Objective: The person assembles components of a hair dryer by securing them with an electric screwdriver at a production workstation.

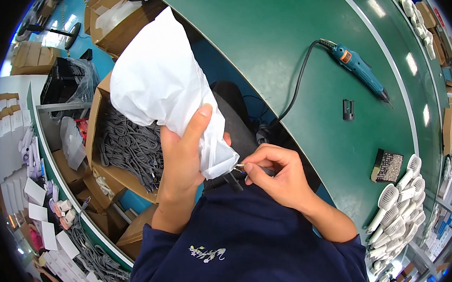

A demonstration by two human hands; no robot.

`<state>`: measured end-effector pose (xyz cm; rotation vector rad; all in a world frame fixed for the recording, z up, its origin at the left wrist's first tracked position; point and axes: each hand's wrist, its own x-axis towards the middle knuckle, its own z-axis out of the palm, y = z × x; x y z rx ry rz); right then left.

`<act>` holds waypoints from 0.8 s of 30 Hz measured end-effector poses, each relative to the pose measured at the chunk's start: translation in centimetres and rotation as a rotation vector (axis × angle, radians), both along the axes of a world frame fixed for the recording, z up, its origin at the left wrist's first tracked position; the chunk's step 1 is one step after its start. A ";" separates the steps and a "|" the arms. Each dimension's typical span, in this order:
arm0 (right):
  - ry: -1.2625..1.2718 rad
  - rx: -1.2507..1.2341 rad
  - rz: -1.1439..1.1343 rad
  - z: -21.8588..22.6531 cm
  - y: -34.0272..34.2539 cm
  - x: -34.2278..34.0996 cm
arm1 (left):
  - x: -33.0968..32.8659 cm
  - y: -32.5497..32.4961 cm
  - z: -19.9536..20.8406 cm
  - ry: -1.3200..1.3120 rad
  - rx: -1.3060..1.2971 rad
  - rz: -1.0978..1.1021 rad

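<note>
My left hand (pixel 186 146) is closed around a white bag (pixel 155 70), thumb on top. The bag is puffed out at its far end and gathered narrow toward me. Beside its narrow lower corner, my right hand (pixel 273 170) pinches a small gold-coloured piece (pixel 240 165) between thumb and forefinger. That piece is too small to name. A dark rod-like part (pixel 233 182) shows just below the bag's corner; what it belongs to is hidden. What the bag contains cannot be seen.
A cardboard box (pixel 97 132) of bundled grey cables (pixel 131 147) stands to my left. On the green table (pixel 254 33) lie a teal electric screwdriver (pixel 358 69), a black plastic part (pixel 348 109), a dark speckled block (pixel 386 166) and several white hairbrushes (pixel 399 216).
</note>
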<state>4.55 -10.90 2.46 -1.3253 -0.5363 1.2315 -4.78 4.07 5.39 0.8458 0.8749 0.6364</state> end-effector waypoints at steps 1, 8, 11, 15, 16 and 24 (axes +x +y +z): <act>-0.007 -0.022 0.022 -0.2 -0.1 -0.1 | 0.0 -0.2 0.0 0.001 -0.001 -0.002; -0.813 0.209 -0.202 0.5 -0.2 -1.8 | 0.5 -0.7 0.3 -0.002 0.171 0.150; -0.625 0.125 -0.274 0.0 0.0 -2.1 | 1.1 -0.7 0.6 -0.054 0.138 0.160; -0.454 0.074 -0.198 -0.1 -0.8 -1.9 | 0.9 -1.2 0.5 0.015 0.135 0.108; -0.453 0.072 -0.200 0.1 -0.9 -1.8 | 0.8 -1.0 0.5 0.004 0.116 0.086; -0.107 0.056 -0.086 1.4 -1.6 -1.6 | 0.9 -0.6 0.8 0.016 -0.020 0.012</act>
